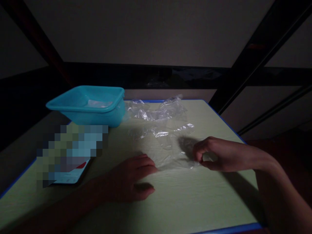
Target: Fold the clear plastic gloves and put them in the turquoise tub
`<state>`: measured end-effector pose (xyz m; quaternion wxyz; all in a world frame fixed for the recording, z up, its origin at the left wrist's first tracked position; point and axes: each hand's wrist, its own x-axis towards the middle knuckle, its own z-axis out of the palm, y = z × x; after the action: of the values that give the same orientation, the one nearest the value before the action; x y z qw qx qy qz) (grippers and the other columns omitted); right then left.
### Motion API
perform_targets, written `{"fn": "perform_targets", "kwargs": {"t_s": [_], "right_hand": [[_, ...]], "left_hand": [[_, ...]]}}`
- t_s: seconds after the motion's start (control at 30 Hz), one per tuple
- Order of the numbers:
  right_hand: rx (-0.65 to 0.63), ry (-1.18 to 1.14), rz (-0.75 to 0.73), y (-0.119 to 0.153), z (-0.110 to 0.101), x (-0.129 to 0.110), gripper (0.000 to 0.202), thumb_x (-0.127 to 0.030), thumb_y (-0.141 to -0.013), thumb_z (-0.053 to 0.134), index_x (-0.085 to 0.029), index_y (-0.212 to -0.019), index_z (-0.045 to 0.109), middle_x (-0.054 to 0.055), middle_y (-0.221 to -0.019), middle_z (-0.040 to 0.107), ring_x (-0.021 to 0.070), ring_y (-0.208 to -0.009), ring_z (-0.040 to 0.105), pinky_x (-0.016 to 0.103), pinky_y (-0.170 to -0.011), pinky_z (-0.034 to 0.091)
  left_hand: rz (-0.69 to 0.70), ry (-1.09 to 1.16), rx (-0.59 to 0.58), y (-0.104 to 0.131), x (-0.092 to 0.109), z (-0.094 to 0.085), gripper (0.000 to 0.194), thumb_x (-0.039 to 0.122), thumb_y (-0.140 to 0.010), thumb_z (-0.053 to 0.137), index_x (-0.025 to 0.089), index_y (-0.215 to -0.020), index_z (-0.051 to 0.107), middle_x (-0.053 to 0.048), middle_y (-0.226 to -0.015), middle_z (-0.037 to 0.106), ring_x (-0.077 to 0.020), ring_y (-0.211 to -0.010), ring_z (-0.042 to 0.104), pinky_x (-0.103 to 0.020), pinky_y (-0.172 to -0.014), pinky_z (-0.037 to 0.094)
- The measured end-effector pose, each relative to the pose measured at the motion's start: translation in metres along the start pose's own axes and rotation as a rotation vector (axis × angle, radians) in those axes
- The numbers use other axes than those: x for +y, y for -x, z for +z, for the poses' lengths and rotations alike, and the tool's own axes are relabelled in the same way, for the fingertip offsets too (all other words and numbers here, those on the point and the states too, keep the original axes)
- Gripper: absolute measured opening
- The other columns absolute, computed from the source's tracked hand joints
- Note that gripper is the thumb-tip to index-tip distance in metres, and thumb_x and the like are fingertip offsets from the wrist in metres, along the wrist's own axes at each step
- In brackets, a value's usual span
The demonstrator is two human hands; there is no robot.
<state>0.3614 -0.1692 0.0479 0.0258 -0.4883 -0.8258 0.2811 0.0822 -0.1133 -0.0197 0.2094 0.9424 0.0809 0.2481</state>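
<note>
A clear, crinkled plastic bag (161,133) lies spread over the middle of the table, bunched up toward the far edge. At its near right corner, my right hand (214,154) is closed in a pinch, thumb and fingers meeting on the thin plastic. My left hand (136,178) rests on the tabletop by the bag's near left corner. Its fingers are stretched out, with the thumb apart from them, and the fingertips touch or nearly touch the plastic edge.
A turquoise plastic basin (97,109) with something pale inside stands at the table's far left. In front of it lies a phone (73,175), its screen partly blurred out. The pale green table (185,201) has a blue edge. Dark frame bars rise behind it.
</note>
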Motion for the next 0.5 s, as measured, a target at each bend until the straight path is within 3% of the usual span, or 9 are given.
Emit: {"fn": "perform_targets", "kwargs": {"t_s": [0.1,0.33,0.5], "right_hand": [[0.018,-0.011,0.029,-0.001,0.000,0.006,0.020,-0.004,-0.068,0.052,-0.018,-0.076,0.065,0.000,-0.071,0.066,0.0129,-0.064,0.060,0.024,-0.059,0.046],[0.000,-0.192,0.074,-0.008,-0.002,0.012,0.013,-0.019,-0.081,0.047,-0.014,-0.076,0.058,0.001,-0.069,0.060,0.0120,-0.062,0.054,0.024,-0.057,0.043],[-0.030,-0.298,0.121,-0.011,-0.002,0.014,0.019,-0.032,-0.081,0.053,-0.013,-0.083,0.055,0.002,-0.072,0.057,0.0121,-0.064,0.052,0.024,-0.057,0.042]], "left_hand": [[-0.073,0.013,0.043,0.001,-0.001,0.001,0.019,0.013,-0.077,0.054,0.017,-0.095,0.059,-0.006,-0.085,0.066,-0.0162,-0.079,0.061,-0.027,-0.073,0.051],[-0.449,0.299,0.026,-0.006,-0.004,0.000,0.024,0.016,-0.075,0.047,0.017,-0.095,0.060,0.001,-0.070,0.065,-0.0103,-0.059,0.059,-0.019,-0.055,0.047],[-0.537,0.349,0.022,-0.008,-0.004,-0.001,0.026,0.017,-0.074,0.047,0.016,-0.097,0.060,0.001,-0.070,0.063,-0.0093,-0.057,0.056,-0.018,-0.051,0.044]]}}
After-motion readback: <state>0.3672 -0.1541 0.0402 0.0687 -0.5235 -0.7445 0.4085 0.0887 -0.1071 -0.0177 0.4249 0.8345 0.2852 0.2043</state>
